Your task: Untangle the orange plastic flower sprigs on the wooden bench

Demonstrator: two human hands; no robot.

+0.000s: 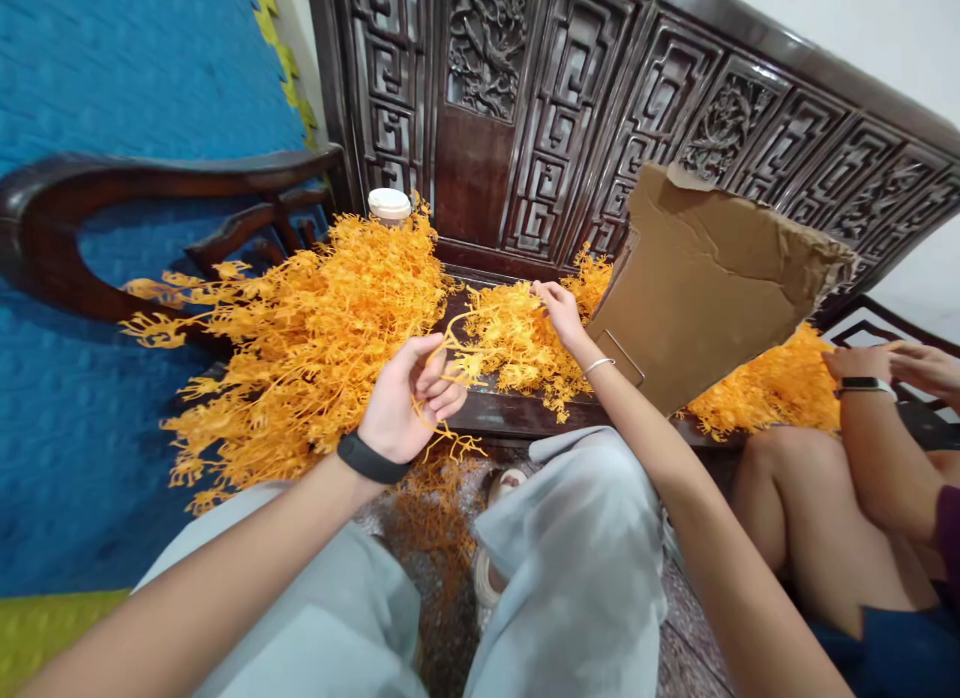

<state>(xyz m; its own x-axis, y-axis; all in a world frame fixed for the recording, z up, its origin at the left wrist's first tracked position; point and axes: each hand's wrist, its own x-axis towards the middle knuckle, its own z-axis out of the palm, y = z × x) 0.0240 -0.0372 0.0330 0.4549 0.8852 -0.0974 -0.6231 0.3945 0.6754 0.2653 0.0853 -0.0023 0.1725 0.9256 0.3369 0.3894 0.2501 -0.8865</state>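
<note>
My left hand, with a black wristband, has its fingers curled round a thin orange-yellow plastic stem that loops above and hangs below the palm. My right hand, wearing a thin bracelet, reaches over the smaller middle heap of branched orange pieces. Its fingertips are bent together at the heap's upper edge; whether they pinch a piece is too small to tell. A much larger heap of the same orange stems lies left of my left hand.
A brown cardboard sheet leans upright right of my right forearm. Behind stands a carved dark wood bench back. A white-lidded container is behind the large heap. At far right, another person's hands are near more orange pieces.
</note>
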